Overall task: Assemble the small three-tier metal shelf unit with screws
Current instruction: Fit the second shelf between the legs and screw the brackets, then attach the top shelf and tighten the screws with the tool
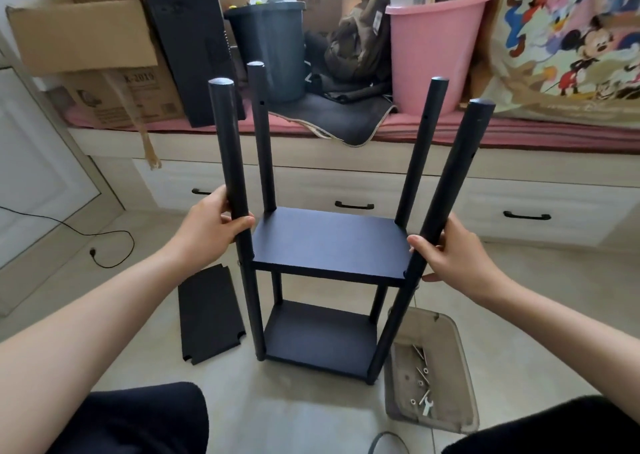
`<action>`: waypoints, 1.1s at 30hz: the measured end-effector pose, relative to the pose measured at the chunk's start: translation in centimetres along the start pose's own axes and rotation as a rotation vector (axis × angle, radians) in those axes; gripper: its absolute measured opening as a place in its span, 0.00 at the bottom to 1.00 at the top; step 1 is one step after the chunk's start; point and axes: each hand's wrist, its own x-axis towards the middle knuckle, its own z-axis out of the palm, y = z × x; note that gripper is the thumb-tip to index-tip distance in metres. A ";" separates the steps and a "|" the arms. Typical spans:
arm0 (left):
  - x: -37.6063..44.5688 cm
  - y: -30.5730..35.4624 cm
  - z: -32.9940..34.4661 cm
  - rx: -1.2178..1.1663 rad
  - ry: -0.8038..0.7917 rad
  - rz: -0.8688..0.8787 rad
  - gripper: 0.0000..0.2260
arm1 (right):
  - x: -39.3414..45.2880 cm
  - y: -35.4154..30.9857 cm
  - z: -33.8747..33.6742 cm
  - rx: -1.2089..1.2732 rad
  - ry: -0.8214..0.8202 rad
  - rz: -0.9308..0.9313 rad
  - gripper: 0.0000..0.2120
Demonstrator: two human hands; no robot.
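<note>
A black shelf unit (329, 280) stood upright on the tiled floor (304, 415) with two tiers fitted and four posts rising above the upper one. The left hand (211, 223) gripped the near left post (230, 162), and the right hand (450, 256) held the near right post (453, 183), fingers curled round it. A loose black shelf panel (207, 315) lay flat on the floor just left of the unit. To the right sat a shallow tray (464, 367) holding screws (420, 372) and a small wrench (426, 407).
</note>
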 end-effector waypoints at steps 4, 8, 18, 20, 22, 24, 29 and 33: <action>-0.4 0.0 0.7 -0.006 -0.011 -0.033 0.09 | 0.8 -0.1 -0.7 -0.032 0.018 0.006 0.11; -0.9 -0.8 0.4 -0.009 -0.012 -0.080 0.08 | 1.0 0.0 -0.1 -0.045 0.024 0.003 0.11; -1.3 -2.3 -0.6 0.013 0.005 -0.088 0.07 | 1.6 0.2 2.3 -0.053 0.030 -0.006 0.14; -1.4 -2.4 -0.7 0.016 0.007 -0.089 0.07 | 1.7 0.3 2.6 -0.050 0.033 -0.010 0.15; -1.5 -2.4 -0.9 0.025 0.003 -0.085 0.07 | 1.7 0.3 2.8 -0.057 0.034 -0.009 0.15; -1.6 -2.4 -1.0 0.037 -0.004 -0.081 0.07 | 1.6 0.1 2.9 -0.064 0.031 0.007 0.16; -1.7 -2.7 -1.2 0.084 -0.034 -0.080 0.07 | 1.5 -0.3 2.6 -0.161 -0.051 0.115 0.09; -1.8 -3.3 -2.0 0.083 -0.125 -0.093 0.08 | 0.0 -0.4 1.9 -0.457 -0.337 0.389 0.21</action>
